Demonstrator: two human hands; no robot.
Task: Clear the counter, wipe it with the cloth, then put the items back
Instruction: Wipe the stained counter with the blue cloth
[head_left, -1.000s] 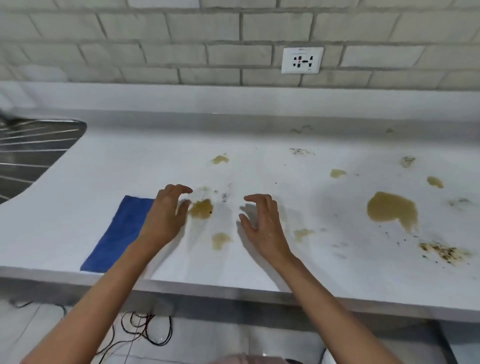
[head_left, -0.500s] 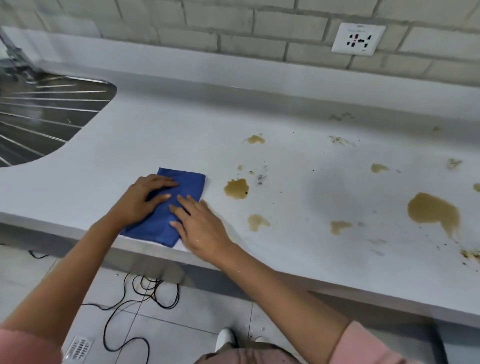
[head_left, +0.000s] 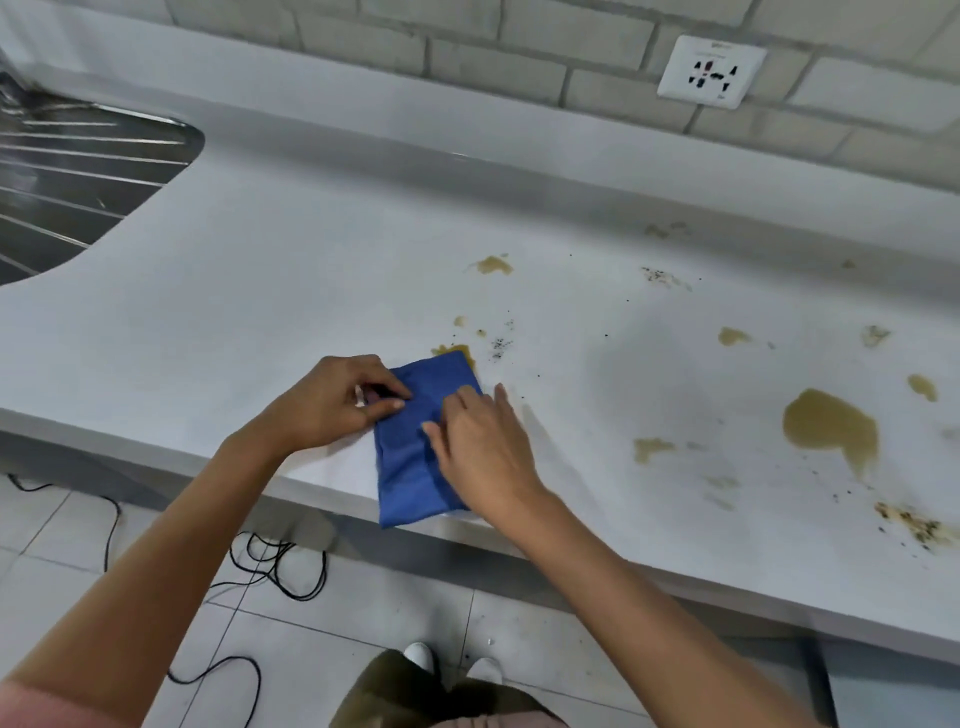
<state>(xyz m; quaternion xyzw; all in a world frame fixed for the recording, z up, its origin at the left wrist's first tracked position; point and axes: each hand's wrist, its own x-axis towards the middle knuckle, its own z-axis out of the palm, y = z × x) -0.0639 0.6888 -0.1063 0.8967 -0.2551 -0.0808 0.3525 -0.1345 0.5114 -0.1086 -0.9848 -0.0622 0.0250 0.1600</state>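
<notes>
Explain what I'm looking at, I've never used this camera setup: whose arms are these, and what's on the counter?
No machine: a camera on a person's head looks down at their bare arms. The left hand pinches the edge of a folded blue cloth; the right hand presses flat on it. The cloth lies at the front edge of the white counter, its far corner at a brown spill. More spills and dark crumbs lie to the right. A steel drainboard is far left, a wall socket behind.

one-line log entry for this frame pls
phase: wipe setup | left hand: pinches blue cloth edge | right hand: flat on cloth | counter: brown spills unwiped, cloth corner over one
</notes>
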